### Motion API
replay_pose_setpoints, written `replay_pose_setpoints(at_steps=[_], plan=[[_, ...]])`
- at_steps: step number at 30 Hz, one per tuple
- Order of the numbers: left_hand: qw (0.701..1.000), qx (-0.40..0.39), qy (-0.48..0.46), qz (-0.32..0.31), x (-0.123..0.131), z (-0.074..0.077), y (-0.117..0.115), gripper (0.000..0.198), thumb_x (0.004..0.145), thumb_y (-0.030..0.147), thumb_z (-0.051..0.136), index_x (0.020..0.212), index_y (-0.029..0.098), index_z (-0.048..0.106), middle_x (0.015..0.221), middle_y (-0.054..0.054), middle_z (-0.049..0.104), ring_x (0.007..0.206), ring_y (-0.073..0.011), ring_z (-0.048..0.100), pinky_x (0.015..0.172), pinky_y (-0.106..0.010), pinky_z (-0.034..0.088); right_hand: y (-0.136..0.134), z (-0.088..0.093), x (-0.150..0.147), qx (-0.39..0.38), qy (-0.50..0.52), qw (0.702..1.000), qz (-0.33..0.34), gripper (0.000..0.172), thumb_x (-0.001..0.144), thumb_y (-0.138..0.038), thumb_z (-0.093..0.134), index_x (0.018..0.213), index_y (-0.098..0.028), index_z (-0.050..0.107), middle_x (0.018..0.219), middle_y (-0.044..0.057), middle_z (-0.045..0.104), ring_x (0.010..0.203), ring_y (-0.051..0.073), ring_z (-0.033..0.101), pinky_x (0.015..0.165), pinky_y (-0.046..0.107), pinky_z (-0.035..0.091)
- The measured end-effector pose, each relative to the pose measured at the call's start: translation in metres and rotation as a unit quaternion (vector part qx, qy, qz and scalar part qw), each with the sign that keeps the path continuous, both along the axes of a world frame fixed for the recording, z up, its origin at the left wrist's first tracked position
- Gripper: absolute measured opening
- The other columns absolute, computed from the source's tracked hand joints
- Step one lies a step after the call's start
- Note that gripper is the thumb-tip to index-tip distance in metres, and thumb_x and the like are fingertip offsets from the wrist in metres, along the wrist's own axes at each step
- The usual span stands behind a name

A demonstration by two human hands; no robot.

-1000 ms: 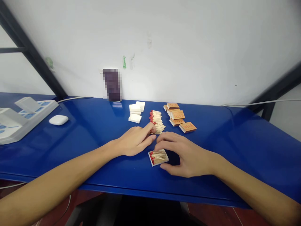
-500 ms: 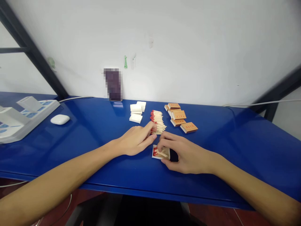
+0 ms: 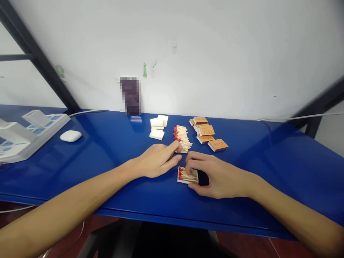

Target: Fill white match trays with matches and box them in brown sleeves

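Observation:
A small white matchbox tray (image 3: 183,182) lies on the desk, with red-tipped matches inside. My right hand (image 3: 212,173) grips this tray between the thumb at its near side and curled fingers over its far side. Beyond it is a pile of loose matches (image 3: 182,134), red heads toward the left. My left hand (image 3: 158,161) rests at the near end of that pile. Its index finger bends onto the matches, while the thumb is apart, nothing showing between them; the other fingertips are hidden.
Several white trays (image 3: 157,134) lie left of the pile, and several orange matchboxes (image 3: 218,144) to its right. A white earbud case (image 3: 70,135) and a white-and-blue plastic holder (image 3: 34,141) are farther left. A pixelated dark panel (image 3: 131,96) leans on the wall.
The view has shifted slightly. The matches in the tray appear straighter and flatter. Both hands keep nearly the same pose.

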State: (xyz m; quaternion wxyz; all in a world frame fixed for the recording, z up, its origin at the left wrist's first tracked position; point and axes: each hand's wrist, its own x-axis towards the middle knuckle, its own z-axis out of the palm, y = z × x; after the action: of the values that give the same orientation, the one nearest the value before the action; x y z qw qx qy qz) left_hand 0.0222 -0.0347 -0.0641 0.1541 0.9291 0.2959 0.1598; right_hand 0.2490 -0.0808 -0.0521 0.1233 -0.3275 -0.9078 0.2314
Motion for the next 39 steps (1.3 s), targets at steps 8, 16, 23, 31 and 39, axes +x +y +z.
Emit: replay_pose_setpoints(at_steps=[8,16,23,31,39], plan=[[1.0,0.016,0.013,-0.014,-0.001,0.0,0.001,0.011,0.101,0.029,0.037,0.103,0.02,0.043,0.068,0.004,0.058,0.059,-0.0153,0.055,0.057,-0.026,0.036,-0.002,0.005,0.001,0.069,-0.031,0.997,0.001,0.007,0.084,-0.02,0.063,0.083,-0.019,0.056,0.095,0.004,0.059,0.082,0.018,0.056,0.075,0.033,0.046],[0.999,0.036,0.018,-0.017,-0.001,0.001,0.001,0.012,0.102,0.028,0.035,0.102,0.02,0.045,0.07,0.003,0.06,0.059,-0.0156,0.056,0.058,-0.028,0.035,0.002,0.004,0.002,0.008,-0.005,1.0,0.004,0.018,0.083,-0.02,0.066,0.098,-0.021,0.059,0.099,0.003,0.059,0.085,0.018,0.057,0.075,0.031,0.047],[0.997,0.062,0.034,-0.024,-0.001,-0.004,0.003,0.015,0.102,0.029,0.036,0.098,0.021,0.048,0.068,0.003,0.058,0.058,-0.0153,0.054,0.057,-0.027,0.033,0.005,0.0,0.003,0.016,0.016,1.0,0.0,0.022,0.084,-0.021,0.065,0.106,-0.021,0.063,0.106,0.004,0.059,0.09,0.017,0.06,0.08,0.031,0.049],[0.997,0.066,0.032,-0.025,-0.001,-0.003,0.003,0.014,0.1,0.027,0.038,0.097,0.02,0.05,0.066,0.004,0.058,0.056,-0.0143,0.054,0.055,-0.028,0.034,0.004,-0.002,0.001,0.054,0.023,0.998,0.011,0.017,0.083,-0.017,0.063,0.1,-0.021,0.067,0.104,0.006,0.062,0.094,0.021,0.06,0.086,0.037,0.05],[0.996,0.082,0.041,-0.017,0.0,-0.004,0.003,0.018,0.1,0.026,0.038,0.091,0.02,0.053,0.066,0.003,0.058,0.057,-0.014,0.054,0.055,-0.026,0.032,0.004,-0.004,0.0,0.07,0.028,0.997,0.004,0.019,0.085,-0.022,0.064,0.102,-0.019,0.071,0.108,0.008,0.065,0.096,0.022,0.063,0.087,0.037,0.052]])
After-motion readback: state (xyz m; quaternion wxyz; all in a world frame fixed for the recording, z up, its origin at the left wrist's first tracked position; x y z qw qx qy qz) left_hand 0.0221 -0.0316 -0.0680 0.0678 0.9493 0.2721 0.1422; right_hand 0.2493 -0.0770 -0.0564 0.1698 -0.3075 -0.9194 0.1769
